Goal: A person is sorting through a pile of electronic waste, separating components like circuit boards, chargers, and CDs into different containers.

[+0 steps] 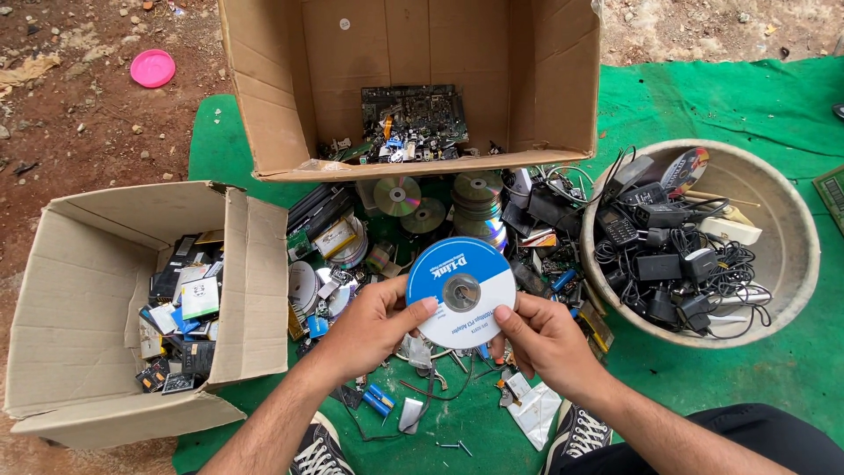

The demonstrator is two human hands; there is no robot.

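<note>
A green mat [703,105] carries two cardboard boxes and a round tub [791,264] of chargers. In the near middle, both hands hold a blue-and-white disc [461,291]. The left hand [369,327] and right hand [543,339] have the grip closed on its lower edge; holding only by the rim seems best, so the shiny face stays clean.

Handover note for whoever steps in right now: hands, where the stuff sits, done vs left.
Left hand and right hand: both grip one blue-and-white disc by its edges, above the green mat.
Loose discs and mixed electronic scrap lie on the mat ahead.
Left carton: small flat parts.
Far carton: circuit boards.
Round tub, right: adapters and cables.
Done: some items already sit in all three containers.
Left: the held disc and the pile on the mat.
</note>
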